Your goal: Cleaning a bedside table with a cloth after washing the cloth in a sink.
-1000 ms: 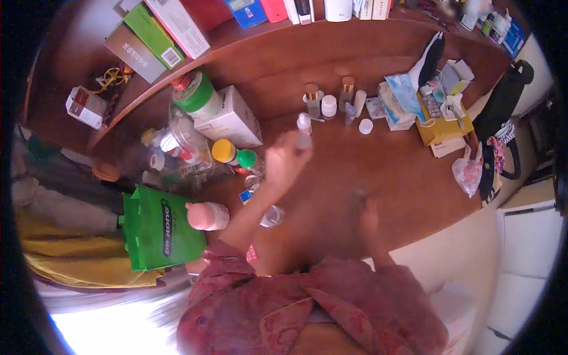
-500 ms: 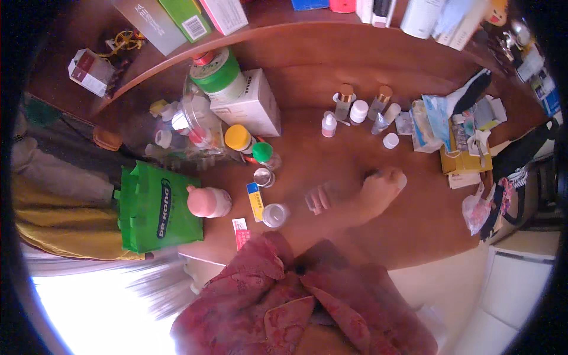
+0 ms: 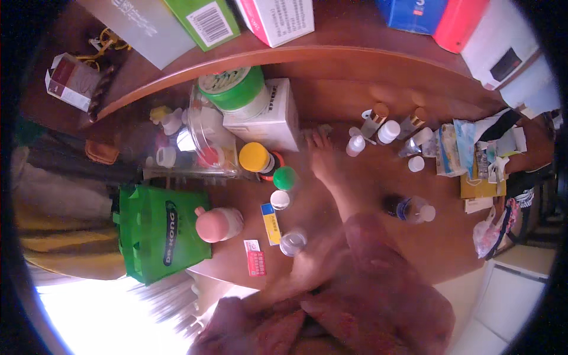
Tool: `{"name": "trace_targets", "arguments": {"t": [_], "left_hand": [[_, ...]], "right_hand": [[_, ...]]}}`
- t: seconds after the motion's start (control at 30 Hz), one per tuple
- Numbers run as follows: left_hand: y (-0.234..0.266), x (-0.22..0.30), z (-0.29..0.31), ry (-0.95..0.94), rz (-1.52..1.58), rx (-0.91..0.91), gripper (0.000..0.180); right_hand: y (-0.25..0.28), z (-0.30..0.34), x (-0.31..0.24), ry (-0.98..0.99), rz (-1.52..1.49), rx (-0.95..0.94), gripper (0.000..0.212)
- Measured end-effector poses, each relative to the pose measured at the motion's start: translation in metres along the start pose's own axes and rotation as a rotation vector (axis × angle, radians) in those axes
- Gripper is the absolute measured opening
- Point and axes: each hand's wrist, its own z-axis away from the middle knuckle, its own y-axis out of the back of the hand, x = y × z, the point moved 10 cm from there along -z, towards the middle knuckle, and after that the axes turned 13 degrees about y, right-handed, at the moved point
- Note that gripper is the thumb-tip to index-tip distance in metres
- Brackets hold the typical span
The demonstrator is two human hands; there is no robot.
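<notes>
My right hand reaches to the back of the table, fingers spread, right of a white box. Its fingertips meet a small greyish thing, too blurred to name. My left hand is smeared by motion beside a small clear cup; its fingers cannot be made out. Toward the right, a clear plastic bottle with a dark blue label and whitish cap appears to lie on its side. A yellow and blue box and a red and white card lie left of the cup.
A pink jug and green bag stand left. Jars with yellow, green and white lids line up near the white box. Small bottles stand at the back right, near packets. A shelf arches above.
My right hand has left the bottle's spot and moved to the back, beside the white box. My left hand shows by the clear cup. The view has shifted, so the shelf boxes show larger.
</notes>
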Motion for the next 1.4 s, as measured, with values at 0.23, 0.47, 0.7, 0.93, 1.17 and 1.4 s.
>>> {"name": "trace_targets", "arguments": {"t": [0.23, 0.47, 0.7, 0.93, 1.17, 1.4], "left_hand": [[0.033, -0.057, 0.047, 0.329, -0.005, 0.020, 0.034], [0.058, -0.087, 0.073, 0.465, 0.096, 0.120, 0.028], [0.050, -0.064, 0.028, 0.344, 0.049, 0.090, 0.025], [-0.015, -0.018, -0.126, 0.128, -0.246, 0.038, 0.054], [-0.104, -0.084, -0.221, 0.219, -0.394, 0.040, 0.063], [-0.092, -0.110, -0.224, 0.236, -0.285, 0.149, 0.051]], "right_hand": [[-0.023, -0.028, 0.019, -0.032, 0.091, 0.009, 0.038], [0.003, 0.016, 0.027, -0.238, 0.324, -0.020, 0.047], [0.076, 0.161, -0.077, -0.180, 0.007, -0.397, 0.052], [0.055, 0.316, -0.068, -0.314, 0.032, -0.351, 0.056], [0.071, 0.255, -0.038, -0.415, -0.185, -0.120, 0.063], [0.065, 0.168, 0.016, -0.549, -0.182, -0.203, 0.052]]}}
